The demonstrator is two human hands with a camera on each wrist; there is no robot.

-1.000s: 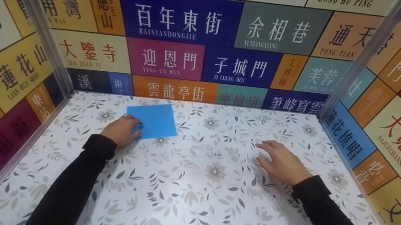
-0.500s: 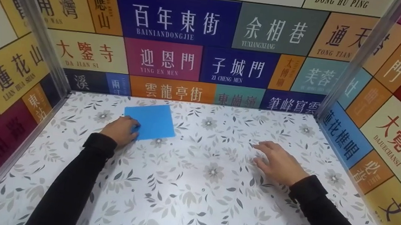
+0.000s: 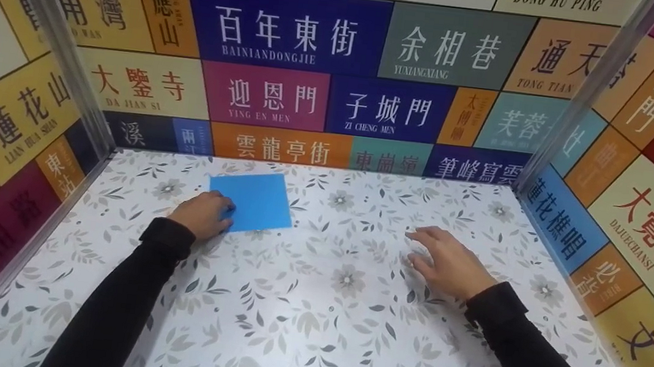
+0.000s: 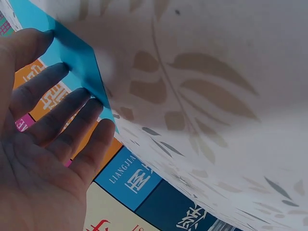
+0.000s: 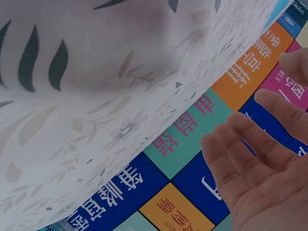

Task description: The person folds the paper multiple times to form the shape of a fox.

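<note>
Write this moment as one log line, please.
left hand: touching blue sheet | right hand: holding nothing | blue sheet: lying on flowered tabletop

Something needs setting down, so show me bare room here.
Bare floral tabletop lies between the blue sheet and the right hand, and nearer, between the left sleeve and right sleeve. Crowded: back left, where the left hand touches the sheet.
</note>
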